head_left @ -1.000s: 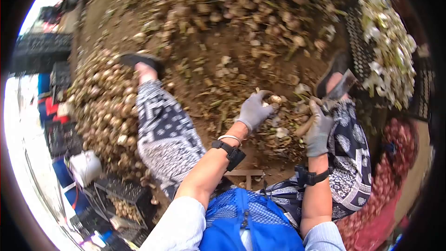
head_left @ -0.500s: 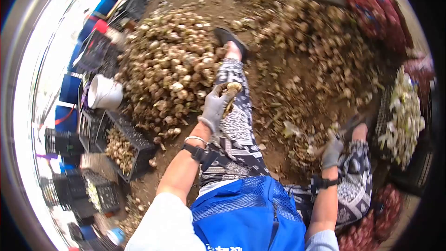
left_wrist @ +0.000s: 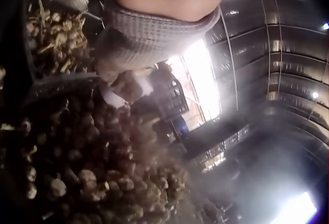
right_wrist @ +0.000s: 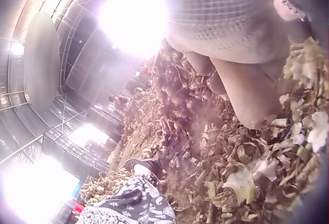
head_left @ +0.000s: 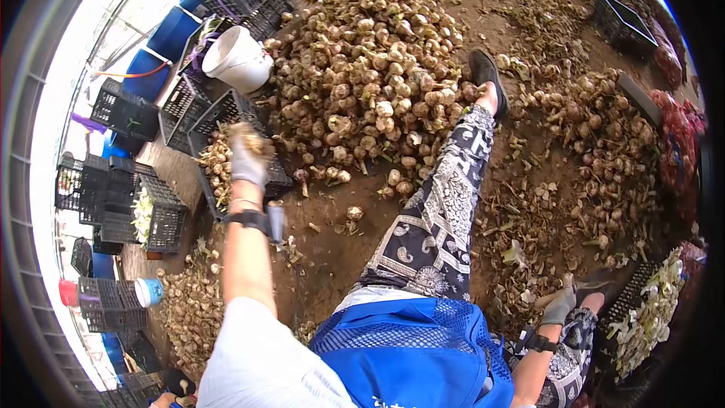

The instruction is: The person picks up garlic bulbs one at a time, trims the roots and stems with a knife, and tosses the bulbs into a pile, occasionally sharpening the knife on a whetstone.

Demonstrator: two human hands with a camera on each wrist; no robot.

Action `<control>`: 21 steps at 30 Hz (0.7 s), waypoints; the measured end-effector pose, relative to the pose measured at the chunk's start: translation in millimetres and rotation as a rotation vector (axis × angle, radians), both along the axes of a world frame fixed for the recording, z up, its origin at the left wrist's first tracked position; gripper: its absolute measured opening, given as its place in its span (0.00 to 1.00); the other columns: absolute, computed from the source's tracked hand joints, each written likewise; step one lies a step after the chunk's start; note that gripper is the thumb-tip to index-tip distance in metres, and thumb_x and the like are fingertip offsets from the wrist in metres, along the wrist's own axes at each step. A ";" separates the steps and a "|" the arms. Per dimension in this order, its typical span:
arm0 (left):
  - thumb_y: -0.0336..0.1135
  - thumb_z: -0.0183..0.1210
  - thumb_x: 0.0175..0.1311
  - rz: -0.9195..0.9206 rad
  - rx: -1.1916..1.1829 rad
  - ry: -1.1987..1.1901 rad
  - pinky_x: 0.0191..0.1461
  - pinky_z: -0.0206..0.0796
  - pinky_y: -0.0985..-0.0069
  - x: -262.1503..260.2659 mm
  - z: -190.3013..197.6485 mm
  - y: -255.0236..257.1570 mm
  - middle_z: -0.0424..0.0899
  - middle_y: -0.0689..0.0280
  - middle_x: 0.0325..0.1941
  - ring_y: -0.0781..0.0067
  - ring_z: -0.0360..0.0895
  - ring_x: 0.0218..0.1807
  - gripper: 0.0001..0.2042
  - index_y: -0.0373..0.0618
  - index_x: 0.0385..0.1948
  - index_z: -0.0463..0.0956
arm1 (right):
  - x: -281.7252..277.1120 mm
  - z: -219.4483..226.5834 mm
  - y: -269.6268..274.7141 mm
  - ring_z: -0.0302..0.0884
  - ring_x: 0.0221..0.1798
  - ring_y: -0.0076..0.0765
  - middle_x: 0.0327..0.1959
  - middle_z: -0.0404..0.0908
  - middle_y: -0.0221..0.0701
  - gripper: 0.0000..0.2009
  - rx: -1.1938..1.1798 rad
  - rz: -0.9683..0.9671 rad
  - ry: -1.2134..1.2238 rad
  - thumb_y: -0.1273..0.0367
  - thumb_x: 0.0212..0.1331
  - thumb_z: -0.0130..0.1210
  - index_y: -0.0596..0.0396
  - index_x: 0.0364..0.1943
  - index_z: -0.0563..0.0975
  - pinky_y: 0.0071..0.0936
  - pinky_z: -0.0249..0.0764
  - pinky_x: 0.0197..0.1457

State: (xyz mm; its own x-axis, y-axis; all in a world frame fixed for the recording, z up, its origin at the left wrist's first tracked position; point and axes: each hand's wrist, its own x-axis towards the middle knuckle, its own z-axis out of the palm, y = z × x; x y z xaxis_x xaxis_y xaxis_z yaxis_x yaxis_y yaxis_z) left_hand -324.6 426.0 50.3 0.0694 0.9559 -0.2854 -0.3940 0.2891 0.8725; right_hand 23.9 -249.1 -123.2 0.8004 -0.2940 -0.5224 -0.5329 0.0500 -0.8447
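My left hand (head_left: 248,165), in a grey glove, reaches over a black crate (head_left: 198,140) of trimmed garlic at the left. A motion-blurred garlic bulb (head_left: 253,138) is in its fingers; the left wrist view shows a brownish bulb (left_wrist: 129,88) at the fingertips. Low at the right, my gloved right hand (head_left: 559,307) grips a knife by its wooden handle (head_left: 544,300), near the right leg. The knife's dark blade (head_left: 594,285) points toward the right shoe. In the right wrist view the handle (right_wrist: 242,93) juts out below the glove, over dry trimmings (right_wrist: 241,183).
A large heap of garlic (head_left: 370,68) lies ahead, beside the outstretched left leg (head_left: 445,204). A white bucket (head_left: 238,60) stands behind the crate. More garlic (head_left: 604,128) and red net sacks (head_left: 680,143) are at the right, with a crate of pale leafy trimmings (head_left: 649,306) nearer.
My left hand has carried the garlic bulb from the trimmings, past the left leg, to the crate at the left. The right hand keeps the knife near the right leg. The head view has swung left.
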 end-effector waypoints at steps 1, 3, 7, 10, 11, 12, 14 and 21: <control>0.50 0.62 0.66 0.075 -0.054 0.018 0.45 0.78 0.64 -40.3 -15.4 36.6 0.79 0.67 0.39 0.68 0.79 0.39 0.13 0.54 0.41 0.77 | -4.5 2.3 11.8 0.75 0.28 0.35 0.32 0.82 0.31 0.15 -0.065 -0.039 -0.079 0.63 0.58 0.66 0.61 0.39 0.82 0.34 0.73 0.34; 0.61 0.51 0.71 -0.018 0.055 0.069 0.51 0.76 0.61 -58.2 -38.5 66.8 0.80 0.59 0.46 0.60 0.80 0.49 0.27 0.51 0.60 0.70 | 0.9 -23.4 -5.9 0.77 0.36 0.37 0.40 0.82 0.32 0.18 -0.092 0.006 -0.056 0.64 0.57 0.67 0.64 0.45 0.80 0.34 0.74 0.42; 0.49 0.56 0.69 -0.142 0.093 0.356 0.51 0.77 0.61 96.9 -49.1 -21.1 0.80 0.56 0.54 0.59 0.82 0.50 0.23 0.41 0.57 0.73 | -1.7 -28.6 -0.6 0.76 0.45 0.38 0.49 0.82 0.36 0.21 -0.314 -0.011 -0.216 0.69 0.55 0.67 0.67 0.52 0.77 0.33 0.72 0.52; 0.40 0.54 0.71 -0.705 0.467 0.509 0.43 0.76 0.73 239.0 -59.3 -123.0 0.78 0.55 0.56 0.67 0.83 0.39 0.18 0.41 0.57 0.74 | -10.9 25.4 29.9 0.78 0.24 0.34 0.29 0.83 0.33 0.08 -0.070 -0.047 0.002 0.71 0.59 0.63 0.57 0.41 0.81 0.31 0.75 0.25; 0.35 0.54 0.71 -0.857 0.710 0.629 0.40 0.75 0.78 283.6 -64.2 -156.7 0.81 0.54 0.54 0.73 0.84 0.36 0.14 0.40 0.52 0.78 | -9.6 21.8 30.5 0.77 0.20 0.32 0.26 0.82 0.31 0.06 -0.020 -0.102 -0.009 0.71 0.60 0.63 0.57 0.39 0.81 0.30 0.72 0.21; 0.35 0.56 0.68 -1.016 0.408 0.658 0.40 0.74 0.80 325.3 -67.6 -187.0 0.83 0.54 0.50 0.74 0.85 0.35 0.14 0.40 0.52 0.79 | -9.1 25.0 32.0 0.76 0.21 0.31 0.26 0.81 0.31 0.07 -0.007 -0.108 0.016 0.69 0.62 0.62 0.57 0.40 0.80 0.28 0.72 0.22; 0.41 0.59 0.65 -1.185 0.735 0.762 0.52 0.73 0.70 390.4 -116.2 -240.4 0.82 0.48 0.52 0.60 0.84 0.49 0.21 0.42 0.57 0.76 | -7.3 32.9 36.2 0.74 0.20 0.30 0.26 0.80 0.30 0.07 -0.015 -0.133 0.019 0.69 0.62 0.62 0.57 0.40 0.80 0.27 0.71 0.22; 0.49 0.60 0.59 -1.101 0.700 1.457 0.65 0.69 0.60 481.7 -245.0 -273.0 0.65 0.42 0.68 0.42 0.74 0.62 0.31 0.44 0.62 0.70 | 6.4 24.9 25.0 0.75 0.27 0.23 0.30 0.79 0.26 0.09 0.041 -0.096 0.139 0.66 0.67 0.56 0.57 0.43 0.80 0.21 0.70 0.26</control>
